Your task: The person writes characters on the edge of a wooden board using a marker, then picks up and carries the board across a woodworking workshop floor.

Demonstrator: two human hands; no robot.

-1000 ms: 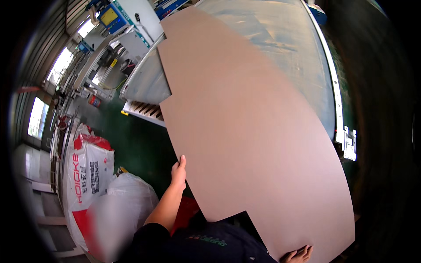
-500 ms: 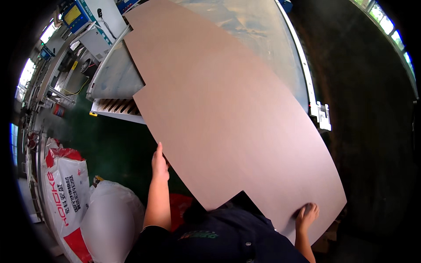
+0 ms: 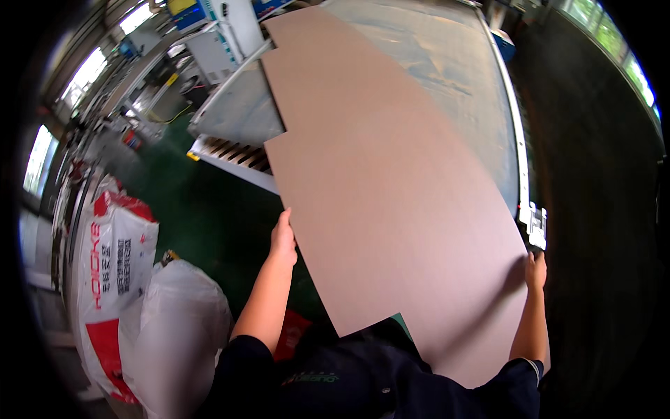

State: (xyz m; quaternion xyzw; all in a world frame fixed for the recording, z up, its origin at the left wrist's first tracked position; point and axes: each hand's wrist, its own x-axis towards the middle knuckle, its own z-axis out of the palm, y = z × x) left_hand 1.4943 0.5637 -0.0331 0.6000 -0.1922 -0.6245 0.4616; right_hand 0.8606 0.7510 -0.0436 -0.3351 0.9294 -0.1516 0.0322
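A large flat pinkish-brown panel (image 3: pixel 405 202) slants away from my body, its far part lying over a grey machine bed (image 3: pixel 481 91). Notches step into its left edge, and another is cut into the near end by my waist. My left hand (image 3: pixel 283 241) is closed on the left edge, thumb up along the side, with the fingers partly hidden beneath. At the right edge, my right hand (image 3: pixel 535 271) grips the panel beside the bed's near corner; most of its fingers are out of sight.
A white metal rail (image 3: pixel 515 133) with a bracket (image 3: pixel 536 227) borders the bed on the right. Slatted openings (image 3: pixel 230 153) show under its left corner. White and red sacks (image 3: pixel 118 265) and a bulging pale bag (image 3: pixel 185 314) stand at left. A control cabinet (image 3: pixel 234 31) rises behind.
My right hand has gone from resting on the panel's near right surface to its right edge, farther forward. My left hand keeps its hold. The view has shifted, moving the scene rightward.
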